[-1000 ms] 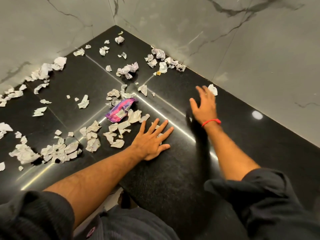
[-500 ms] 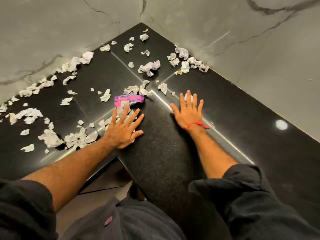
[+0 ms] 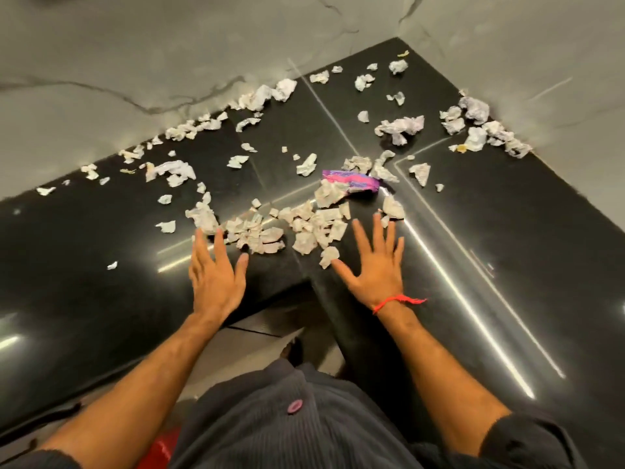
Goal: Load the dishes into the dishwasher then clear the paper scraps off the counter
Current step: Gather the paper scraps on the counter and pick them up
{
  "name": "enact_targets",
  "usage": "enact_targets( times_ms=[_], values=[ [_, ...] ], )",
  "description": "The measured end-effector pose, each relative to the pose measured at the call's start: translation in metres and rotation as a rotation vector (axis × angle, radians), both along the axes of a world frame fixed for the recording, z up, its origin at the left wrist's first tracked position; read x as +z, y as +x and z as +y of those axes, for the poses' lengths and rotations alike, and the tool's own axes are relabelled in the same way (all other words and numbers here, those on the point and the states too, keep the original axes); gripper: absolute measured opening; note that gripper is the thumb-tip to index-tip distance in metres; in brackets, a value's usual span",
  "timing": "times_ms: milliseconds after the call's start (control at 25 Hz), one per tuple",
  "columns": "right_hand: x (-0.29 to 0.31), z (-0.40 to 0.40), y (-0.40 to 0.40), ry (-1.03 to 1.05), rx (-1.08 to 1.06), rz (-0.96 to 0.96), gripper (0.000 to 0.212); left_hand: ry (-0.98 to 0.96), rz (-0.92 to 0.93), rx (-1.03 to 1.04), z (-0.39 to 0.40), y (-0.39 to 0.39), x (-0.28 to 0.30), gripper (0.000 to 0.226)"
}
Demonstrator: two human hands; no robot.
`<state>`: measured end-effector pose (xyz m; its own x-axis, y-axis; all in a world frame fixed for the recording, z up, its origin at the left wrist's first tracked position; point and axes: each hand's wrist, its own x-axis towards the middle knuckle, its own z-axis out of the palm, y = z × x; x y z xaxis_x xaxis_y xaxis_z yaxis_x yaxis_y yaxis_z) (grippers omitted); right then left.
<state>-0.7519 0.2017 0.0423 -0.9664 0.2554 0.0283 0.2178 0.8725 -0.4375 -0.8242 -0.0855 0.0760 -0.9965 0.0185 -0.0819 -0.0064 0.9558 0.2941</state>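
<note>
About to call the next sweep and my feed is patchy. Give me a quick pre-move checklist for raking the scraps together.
1. Both hands free: ok. The left hand and right hand are flat and spread, holding nothing.
2. Main heap of scraps lies between and just ahead of the hands: ok.
3. Scraps all gathered: not ok. The corner cluster and the wall-side scraps lie apart.
4. Paper only: not ok. A pink wrapper sits in the heap.
5. Bin to sweep into: cannot tell, none in view.
</note>
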Motion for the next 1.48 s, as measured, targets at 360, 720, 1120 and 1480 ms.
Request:
enact_targets(
  times_ms=[360,720,1120,1480],
  values=[
    [-0.003,-0.041,-0.054,0.357,0.334,-0.115,0.058,-0.126,-0.227,-0.349,0.024,0.018,-0.010,0.066],
    [0.005,-0.021,-0.031,0.199,0.138,-0.168,0.082,0.050,-0.123,0.087,-0.079,-0.043,-0.013,0.082],
    [0.007,-0.104,-0.091,0.267,0.107,-0.285,0.066,0.117,-0.061,-0.428,-0.012,-0.081,-0.002,0.061],
    [0.026,-0.183,-0.123,0.317,0.342,-0.099,0.071,0.058,-0.153,0.222,-0.193,-0.107,-0.029,0.089]
  ],
)
